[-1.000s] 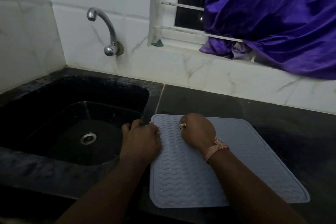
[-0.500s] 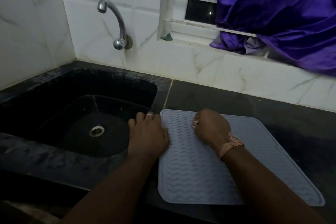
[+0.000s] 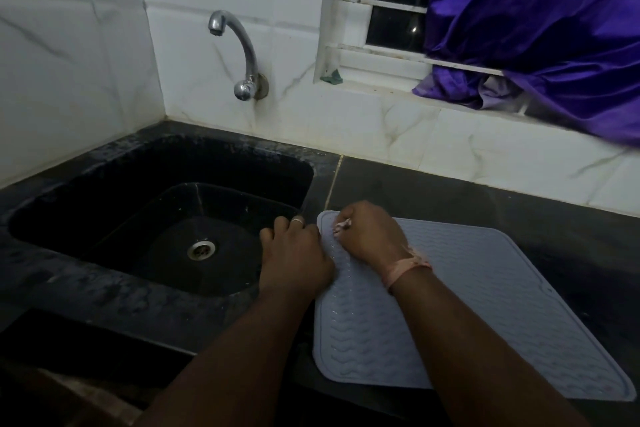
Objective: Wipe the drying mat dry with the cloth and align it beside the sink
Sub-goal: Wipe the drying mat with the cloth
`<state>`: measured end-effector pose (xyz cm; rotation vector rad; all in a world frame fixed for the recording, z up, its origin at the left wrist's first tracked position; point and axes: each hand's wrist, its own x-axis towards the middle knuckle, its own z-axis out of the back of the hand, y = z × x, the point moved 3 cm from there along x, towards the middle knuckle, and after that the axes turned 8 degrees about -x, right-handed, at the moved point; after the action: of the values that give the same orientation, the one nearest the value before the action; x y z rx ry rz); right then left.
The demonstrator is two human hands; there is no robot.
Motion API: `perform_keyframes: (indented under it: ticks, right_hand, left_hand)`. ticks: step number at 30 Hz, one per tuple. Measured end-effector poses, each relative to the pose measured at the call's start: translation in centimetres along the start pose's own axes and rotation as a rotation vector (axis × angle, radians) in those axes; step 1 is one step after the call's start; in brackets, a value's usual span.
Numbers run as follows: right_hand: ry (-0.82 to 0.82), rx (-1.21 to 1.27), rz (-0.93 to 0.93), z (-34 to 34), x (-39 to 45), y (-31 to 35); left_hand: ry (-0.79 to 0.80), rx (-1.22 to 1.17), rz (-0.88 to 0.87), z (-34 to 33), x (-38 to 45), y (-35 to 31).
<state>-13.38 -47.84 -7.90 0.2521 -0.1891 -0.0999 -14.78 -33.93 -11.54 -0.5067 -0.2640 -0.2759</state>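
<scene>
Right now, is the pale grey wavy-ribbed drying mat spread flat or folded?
Spread flat: the pale grey wavy-ribbed drying mat lies open on the dark counter.

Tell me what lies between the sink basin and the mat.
Head view: only a dark strip of counter with a thin seam separates sink and mat; the left hand rests across it.

The flat rubbery drying mat (image 3: 485, 288) is pale grey-blue, ribbed all over with rows of wavy zigzag lines. The deep stone sink basin (image 3: 104, 246) is black, mottled grey along its rim. The glossy wall tiles (image 3: 69, 62) are white with faint grey marble veins. The draped satin cloth (image 3: 540, 28) at the window is vivid purple. The curved metal tap (image 3: 242, 45) is shiny silver.
</scene>
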Motion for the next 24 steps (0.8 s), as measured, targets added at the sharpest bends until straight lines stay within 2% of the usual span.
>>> perform_keyframes:
  ticks: [3, 8, 13, 21, 24]
  right_hand:
    - [-0.028, 0.065, -0.105, 1.1, -0.9, -3.1]
    - [-0.031, 0.092, -0.008, 1.4, -2.3, -1.7]
    - [-0.041, -0.077, 0.109, -0.8, -3.1, 1.6]
    - [-0.004, -0.175, 0.104, 0.2, -2.7, 0.9]
    - [0.033, -0.239, 0.019, 1.0, -2.3, -1.5]
  left_hand:
    - [0.024, -0.050, 0.024, 0.0, 0.2, 0.4]
    - [-0.026, -0.029, 0.023, 0.0, 0.1, 0.5]
    - [-0.070, -0.015, 0.004, -0.1, 0.0, 0.5]
    - [-0.063, 0.063, -0.035, -0.4, 0.2, 0.5]
    - [-0.050, 0.064, -0.021, -0.3, 0.3, 0.4]
